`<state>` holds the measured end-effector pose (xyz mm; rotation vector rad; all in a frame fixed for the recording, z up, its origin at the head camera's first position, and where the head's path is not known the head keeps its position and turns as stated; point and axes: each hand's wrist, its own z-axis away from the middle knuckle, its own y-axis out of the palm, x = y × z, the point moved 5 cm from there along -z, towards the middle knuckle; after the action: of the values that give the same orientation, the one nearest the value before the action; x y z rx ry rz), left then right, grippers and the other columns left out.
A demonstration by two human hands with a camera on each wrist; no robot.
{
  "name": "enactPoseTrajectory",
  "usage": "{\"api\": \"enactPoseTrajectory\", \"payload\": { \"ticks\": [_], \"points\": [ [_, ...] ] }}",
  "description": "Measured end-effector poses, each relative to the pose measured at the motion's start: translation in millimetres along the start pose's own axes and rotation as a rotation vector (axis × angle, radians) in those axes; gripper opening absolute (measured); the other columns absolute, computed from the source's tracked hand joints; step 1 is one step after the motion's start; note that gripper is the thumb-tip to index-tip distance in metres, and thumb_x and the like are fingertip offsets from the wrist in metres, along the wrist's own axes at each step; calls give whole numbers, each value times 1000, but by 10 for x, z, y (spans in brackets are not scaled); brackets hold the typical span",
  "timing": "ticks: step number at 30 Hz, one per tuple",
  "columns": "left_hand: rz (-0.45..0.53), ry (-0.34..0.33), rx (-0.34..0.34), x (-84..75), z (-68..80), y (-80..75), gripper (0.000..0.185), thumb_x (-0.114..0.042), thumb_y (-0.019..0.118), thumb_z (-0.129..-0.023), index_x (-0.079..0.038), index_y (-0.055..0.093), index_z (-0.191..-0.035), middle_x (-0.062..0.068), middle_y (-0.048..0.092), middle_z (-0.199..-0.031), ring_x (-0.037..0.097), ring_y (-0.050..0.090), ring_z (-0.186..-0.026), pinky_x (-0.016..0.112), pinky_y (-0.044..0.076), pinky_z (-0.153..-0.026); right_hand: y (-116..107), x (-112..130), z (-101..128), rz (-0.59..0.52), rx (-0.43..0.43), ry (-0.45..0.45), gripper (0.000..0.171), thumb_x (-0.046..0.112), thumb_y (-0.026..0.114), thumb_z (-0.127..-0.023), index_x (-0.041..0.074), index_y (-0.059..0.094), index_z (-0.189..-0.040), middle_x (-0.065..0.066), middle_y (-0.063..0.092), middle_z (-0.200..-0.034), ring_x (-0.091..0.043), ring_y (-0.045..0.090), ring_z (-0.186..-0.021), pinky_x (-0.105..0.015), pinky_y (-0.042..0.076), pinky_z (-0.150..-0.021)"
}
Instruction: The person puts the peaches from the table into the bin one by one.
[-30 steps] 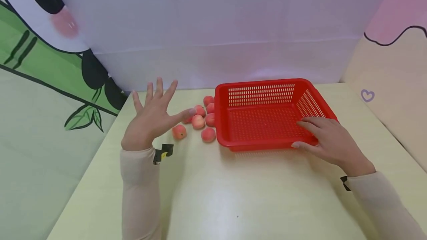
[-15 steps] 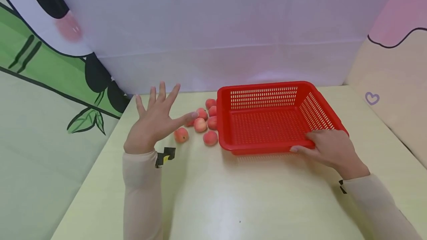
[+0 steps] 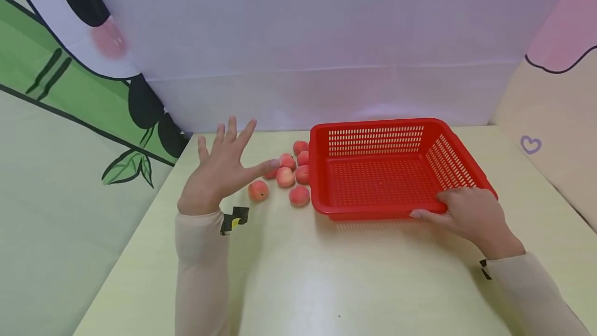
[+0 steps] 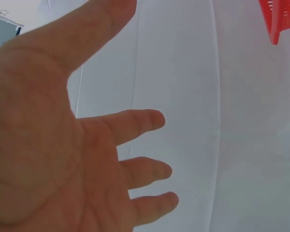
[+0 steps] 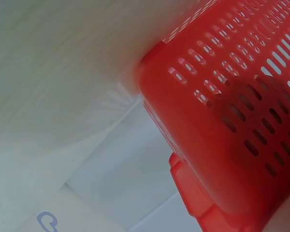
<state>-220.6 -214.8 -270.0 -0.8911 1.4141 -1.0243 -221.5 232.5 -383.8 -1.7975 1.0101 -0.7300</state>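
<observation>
A red plastic basket (image 3: 378, 178) with slotted sides stands on the table, nothing inside it. My right hand (image 3: 473, 217) grips its near rim by the right corner, thumb outside and fingers over the inside. In the right wrist view the slotted wall of the basket (image 5: 193, 135) fills the right side, with fingers showing dimly behind the slots. My left hand (image 3: 221, 170) is raised left of the basket, fingers spread and holding nothing. Several small peaches (image 3: 285, 177) lie between that hand and the basket; the thumb covers part of one. The left wrist view shows the bare palm (image 4: 43, 145).
The pale table (image 3: 298, 274) reaches back to a lilac cloth backdrop (image 3: 298, 40). A printed cloth with green bamboo (image 3: 60, 77) hangs at the left, and a cream cloth with a purple heart (image 3: 530, 144) at the right.
My right hand has closed on the basket's near right rim, where its fingers lay looser before. The left hand stays spread. The whole head view has shifted slightly.
</observation>
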Motion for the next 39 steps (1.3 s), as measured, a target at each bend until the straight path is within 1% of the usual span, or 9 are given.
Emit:
{"api": "enactPoseTrajectory", "payload": {
  "ticks": [5, 7, 10, 13, 22, 25, 30, 33, 39],
  "points": [
    [36, 20, -22, 13, -12, -23, 105, -76, 60, -92, -25, 16, -173, 14, -1, -179, 42, 3, -164, 69, -6, -125, 20, -10, 0, 3, 39, 24, 70, 78, 71, -85, 22, 35, -60, 10, 28, -52, -9, 30, -50, -29, 22, -50],
    [48, 30, -41, 12, -19, -32, 103, -75, 62, -92, -24, 23, -172, 13, 5, -179, 42, 11, -163, 69, 4, -126, 18, -9, 0, 6, 45, 25, 70, 76, 72, -85, 22, 35, -60, 10, 29, -52, -9, 30, -49, -29, 22, -50],
    [48, 41, -63, 9, -48, -34, 99, -72, 66, -92, -23, 30, -170, 12, 13, -179, 46, 23, -159, 72, 20, -123, 6, -3, -4, 5, 36, 16, 70, 78, 70, -85, 22, 36, -60, 11, 28, -52, -9, 30, -49, -29, 22, -50],
    [40, 38, -65, 24, -95, -12, 94, -66, 70, -92, -21, 37, -168, 13, 19, -177, 47, 29, -156, 73, 31, -118, -6, -3, -7, 4, 21, 5, 71, 80, 68, -86, 22, 35, -60, 11, 28, -52, -9, 29, -50, -29, 22, -50],
    [60, 73, -81, 192, -259, 136, 76, -49, 78, -93, -12, 55, -155, 16, 42, -166, 40, 38, -153, 65, 36, -119, 0, -10, 5, -2, 18, 11, 72, 82, 65, -86, 23, 34, -61, 11, 26, -53, -8, 28, -50, -29, 20, -50],
    [71, 52, -51, 276, -326, 225, 75, -47, 80, -92, -12, 56, -153, 15, 44, -165, 39, 39, -152, 63, 37, -119, -11, -4, 2, -6, 19, 11, 71, 81, 66, -87, 23, 34, -61, 11, 26, -54, -8, 28, -51, -29, 21, -51],
    [109, -32, 48, 398, -423, 410, 73, -43, 83, -88, -16, 58, -152, 12, 47, -161, 36, 43, -148, 64, 42, -115, 0, -4, 8, -10, 41, 24, 68, 74, 72, -86, 23, 35, -61, 11, 27, -53, -9, 28, -51, -29, 20, -51],
    [133, -60, 100, 463, -466, 516, 71, -39, 84, -87, -18, 59, -150, 11, 49, -158, 35, 45, -145, 64, 44, -112, -3, -10, 20, -12, 36, 24, 69, 76, 71, -86, 23, 35, -60, 11, 26, -53, -9, 26, -51, -29, 19, -51],
    [137, -95, 177, 595, -547, 704, 71, -32, 86, -86, -16, 59, -151, 14, 51, -154, 36, 46, -141, 64, 46, -110, 2, -13, 11, -17, 10, 11, 72, 80, 67, -86, 23, 33, -60, 12, 24, -54, -8, 24, -52, -28, 18, -51]
  ]
}}
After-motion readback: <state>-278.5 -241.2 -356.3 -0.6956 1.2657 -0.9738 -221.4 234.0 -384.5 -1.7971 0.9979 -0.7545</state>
